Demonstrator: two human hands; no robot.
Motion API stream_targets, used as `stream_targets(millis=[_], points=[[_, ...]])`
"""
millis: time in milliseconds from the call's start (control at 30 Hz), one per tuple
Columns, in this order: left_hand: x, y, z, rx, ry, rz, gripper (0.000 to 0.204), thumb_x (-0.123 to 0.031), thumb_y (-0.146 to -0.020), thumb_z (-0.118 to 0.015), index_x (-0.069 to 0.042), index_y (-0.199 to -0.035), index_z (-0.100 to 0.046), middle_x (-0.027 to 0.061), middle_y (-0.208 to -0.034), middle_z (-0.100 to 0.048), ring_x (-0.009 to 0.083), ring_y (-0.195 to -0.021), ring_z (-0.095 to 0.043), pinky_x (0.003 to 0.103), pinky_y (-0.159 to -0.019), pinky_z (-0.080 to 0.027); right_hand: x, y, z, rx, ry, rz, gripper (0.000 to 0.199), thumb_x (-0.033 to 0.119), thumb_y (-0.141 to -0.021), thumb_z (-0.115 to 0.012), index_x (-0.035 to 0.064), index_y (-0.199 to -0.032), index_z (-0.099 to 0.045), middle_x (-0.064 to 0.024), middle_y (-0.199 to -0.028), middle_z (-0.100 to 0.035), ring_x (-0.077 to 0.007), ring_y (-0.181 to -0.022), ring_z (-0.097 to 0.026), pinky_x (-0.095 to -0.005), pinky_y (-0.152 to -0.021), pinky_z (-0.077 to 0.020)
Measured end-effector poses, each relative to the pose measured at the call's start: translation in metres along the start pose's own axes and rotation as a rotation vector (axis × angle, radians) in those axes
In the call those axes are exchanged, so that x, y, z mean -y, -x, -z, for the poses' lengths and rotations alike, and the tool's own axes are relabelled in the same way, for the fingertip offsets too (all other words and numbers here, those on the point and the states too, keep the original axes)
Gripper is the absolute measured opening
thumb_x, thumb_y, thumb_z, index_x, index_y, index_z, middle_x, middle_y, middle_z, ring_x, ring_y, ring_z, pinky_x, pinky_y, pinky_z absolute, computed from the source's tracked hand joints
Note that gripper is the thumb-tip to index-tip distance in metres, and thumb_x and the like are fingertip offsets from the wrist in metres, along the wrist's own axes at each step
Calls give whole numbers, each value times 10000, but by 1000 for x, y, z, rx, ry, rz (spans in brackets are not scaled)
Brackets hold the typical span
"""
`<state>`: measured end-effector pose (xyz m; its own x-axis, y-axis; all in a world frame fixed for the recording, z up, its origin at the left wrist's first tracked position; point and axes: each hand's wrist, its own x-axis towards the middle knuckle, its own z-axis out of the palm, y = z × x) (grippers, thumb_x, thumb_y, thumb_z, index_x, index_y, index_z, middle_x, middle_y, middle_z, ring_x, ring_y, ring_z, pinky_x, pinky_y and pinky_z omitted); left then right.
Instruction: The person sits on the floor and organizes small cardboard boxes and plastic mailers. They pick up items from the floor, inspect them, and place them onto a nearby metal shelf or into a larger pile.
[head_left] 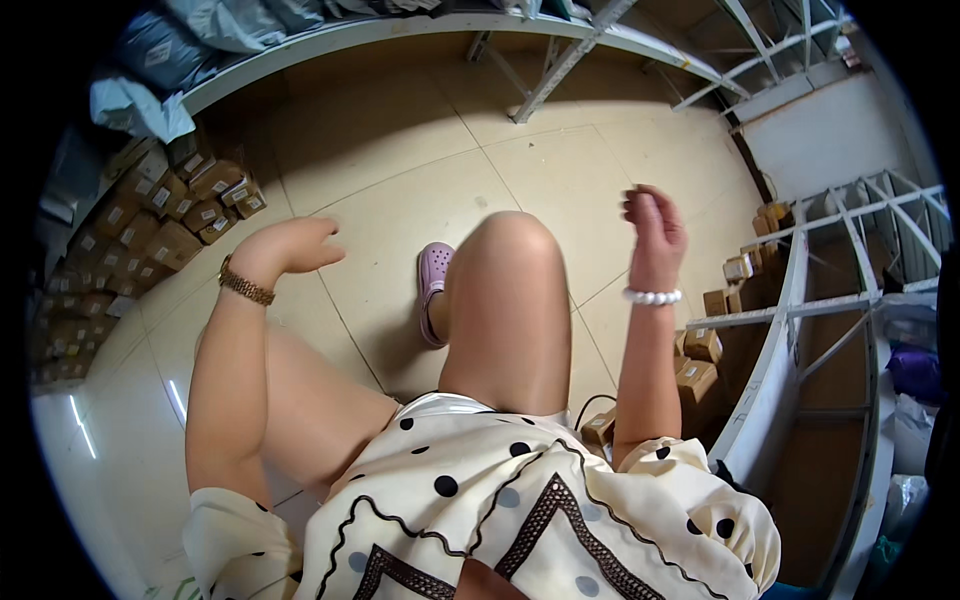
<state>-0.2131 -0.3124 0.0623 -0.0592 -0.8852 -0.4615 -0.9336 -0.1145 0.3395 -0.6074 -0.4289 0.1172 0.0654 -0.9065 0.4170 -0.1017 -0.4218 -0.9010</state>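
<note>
Cream tiles make up the floor [390, 190] I see in the head view, and above it the person's two bare hands hang well apart, on either side of a raised knee [505, 290]. The left hand [298, 246], with a gold-coloured band [246, 284] at its wrist, is released, its fingers loosely parted. Nearest to it are the stacked brown boxes [173, 243], piled along the left side with pale labels on them. The right hand [658, 232], above a white bead bracelet [652, 297], has its fingers bent inward; they are blurred, so I cannot tell whether it is clenched. A row of cartons [697, 380] sits near that arm, beside a metal rack [765, 395]. Between the hands, a lilac clog [435, 265] stands on the tiles. The person wears a cream blouse [420, 520] with dark dots and trim. Grey-blue plastic parcels [165, 52] lie on the shelf [330, 48] at upper left.
</note>
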Motion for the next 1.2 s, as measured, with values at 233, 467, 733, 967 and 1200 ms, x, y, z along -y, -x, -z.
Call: stream_targets(millis=[233, 467, 733, 967, 1200], points=[[29, 9, -23, 54, 73, 48, 472, -306, -854, -581, 1, -1207, -524, 222, -1063, -620, 339, -963, -606, 387, -830, -479, -141, 36, 120, -540, -241, -492, 93, 113, -871, -573, 35, -923, -579, -67, -788, -631, -130, -655, -583, -237, -541, -446], [48, 35, -25, 122, 217, 251, 481, -283, -879, -579, 12, -1248, -489, 189, -1024, -632, 264, -923, -610, 340, -813, -477, -247, 131, 89, -228, -6, -1114, 200, 146, -799, -606, 41, -968, -591, -57, -790, -623, -166, -683, -612, -293, -559, -478], [34, 92, -11, -126, 524, 227, 430, -154, -899, -569, -7, -1288, -458, 102, -1013, -575, 179, -943, -540, 284, -865, -439, -298, 131, -1, 303, 145, -1314, 438, 106, -797, -609, 63, -1220, -504, -117, -937, -623, -215, -774, -617, -352, -614, -526], [42, 132, -49, -147, 672, 559, 392, -153, -912, -553, -5, -1267, -480, 30, -968, -562, 126, -905, -515, 249, -822, -431, -370, 126, -71, 353, 411, -1298, 838, 159, -752, -655, 214, -1452, -198, -221, -1208, -487, -330, -1033, -568, -449, -793, -525], [54, 159, -79, -222, 918, 740, 371, -180, -916, -555, -9, -1239, -496, 3, -910, -570, 107, -829, -514, 235, -771, -430, -399, 114, -137, 425, 785, -1295, 1220, 152, -597, -830, 280, -1470, 12, -269, -1339, -309, -404, -1195, -460, -470, -948, -463]])
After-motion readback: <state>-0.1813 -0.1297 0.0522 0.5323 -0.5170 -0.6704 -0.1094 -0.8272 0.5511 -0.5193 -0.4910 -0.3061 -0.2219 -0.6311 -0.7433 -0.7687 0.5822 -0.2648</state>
